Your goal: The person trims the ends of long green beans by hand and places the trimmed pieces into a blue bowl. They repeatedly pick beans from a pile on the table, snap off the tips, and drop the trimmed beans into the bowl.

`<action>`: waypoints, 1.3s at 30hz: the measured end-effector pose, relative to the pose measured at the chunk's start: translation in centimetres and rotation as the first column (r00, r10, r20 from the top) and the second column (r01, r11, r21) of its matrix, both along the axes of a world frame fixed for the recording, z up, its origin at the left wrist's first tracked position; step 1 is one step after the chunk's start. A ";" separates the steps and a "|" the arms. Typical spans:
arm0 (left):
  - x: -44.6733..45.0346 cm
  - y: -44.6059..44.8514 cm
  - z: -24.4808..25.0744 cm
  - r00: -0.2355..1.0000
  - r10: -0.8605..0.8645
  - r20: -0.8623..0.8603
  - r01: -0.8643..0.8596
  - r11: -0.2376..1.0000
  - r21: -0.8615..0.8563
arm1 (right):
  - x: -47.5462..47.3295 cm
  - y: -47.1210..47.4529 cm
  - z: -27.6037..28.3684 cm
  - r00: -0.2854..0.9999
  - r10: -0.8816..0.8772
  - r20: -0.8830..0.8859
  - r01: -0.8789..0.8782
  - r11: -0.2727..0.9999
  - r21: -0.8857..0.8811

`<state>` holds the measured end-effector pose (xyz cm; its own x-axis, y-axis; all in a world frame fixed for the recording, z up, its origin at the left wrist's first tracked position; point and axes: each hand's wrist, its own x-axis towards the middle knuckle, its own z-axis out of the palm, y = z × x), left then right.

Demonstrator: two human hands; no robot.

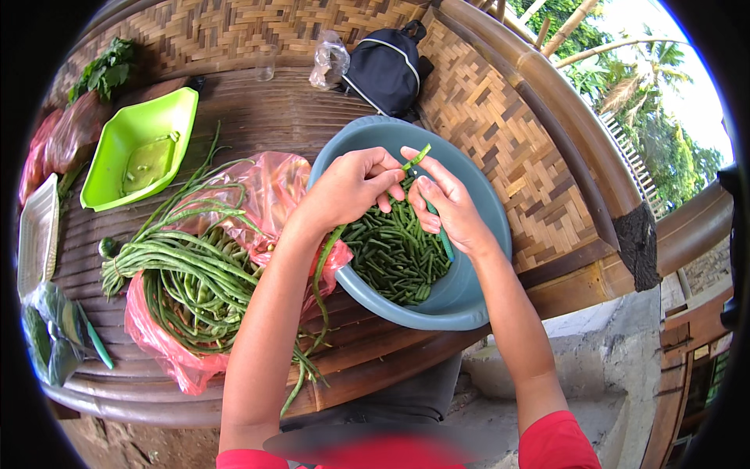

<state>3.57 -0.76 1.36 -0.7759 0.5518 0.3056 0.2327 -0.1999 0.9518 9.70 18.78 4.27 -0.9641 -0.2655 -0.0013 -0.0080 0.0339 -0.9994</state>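
Over a blue-grey plastic basin (469,293), my left hand (357,184) pinches a long green bean (417,157). A length of bean hangs beneath the left wrist, past the basin's rim. My right hand (442,205) grips a knife by its green handle (443,237); its blade is mostly hidden. The right fingertips are close to the bean's upper end. Many short-cut bean pieces (404,258) lie in the basin below both hands. Left of my left forearm, a bundle of whole long beans (187,264) rests on a pink plastic bag (269,182).
On the bamboo platform (252,105) stand a lime-green tub (140,187) and a white plastic basket (38,240). A second green-handled knife (96,343) lies beside bagged cucumbers (53,340). A black backpack (384,70) leans at the back, near woven bamboo walls (504,158).
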 end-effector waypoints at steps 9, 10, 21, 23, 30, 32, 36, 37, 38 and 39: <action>-0.4 0.1 -0.5 0.997 -0.024 -0.069 0.019 0.997 -0.075 | -0.7 0.1 -0.9 0.996 -0.086 0.000 0.086 0.996 0.019; -0.4 0.1 -0.6 0.993 -0.041 -0.107 0.034 0.997 -0.063 | -0.8 0.1 -0.9 0.992 -0.125 0.021 0.125 0.992 0.018; 0.0 0.1 0.1 0.999 0.027 0.034 -0.027 1.000 -0.004 | -0.1 0.1 -0.2 1.000 0.030 0.005 -0.031 0.999 0.027; -0.1 0.2 0.0 1.000 0.015 0.026 -0.015 1.000 0.009 | -0.2 0.0 -0.4 1.000 0.019 -0.003 -0.019 0.999 0.039; -0.2 0.2 -0.1 1.000 -0.002 0.012 0.003 0.998 -0.069 | -0.6 0.1 -0.4 0.979 -0.179 -0.093 0.179 0.984 -0.016; -0.1 0.2 0.0 1.000 0.011 0.015 -0.011 0.998 -0.057 | -0.5 0.1 -0.3 0.982 -0.169 -0.078 0.167 0.985 -0.038; -0.1 0.1 0.0 1.000 -0.019 0.020 0.019 1.000 -0.019 | -0.3 0.2 -0.1 0.997 -0.070 -0.022 0.070 0.998 0.000; -0.1 0.0 0.0 0.999 -0.038 0.017 0.038 0.999 -0.029 | -0.2 0.1 -0.1 0.999 -0.040 -0.017 0.040 0.999 0.002; -0.2 0.0 0.0 0.998 -0.057 0.013 0.057 0.998 -0.040 | -0.2 0.1 -0.2 1.000 -0.024 -0.010 0.025 1.000 0.008; -0.2 0.0 0.0 0.998 -0.057 0.011 0.058 0.997 -0.046 | -0.2 0.1 -0.2 1.000 0.002 -0.011 -0.002 1.000 0.011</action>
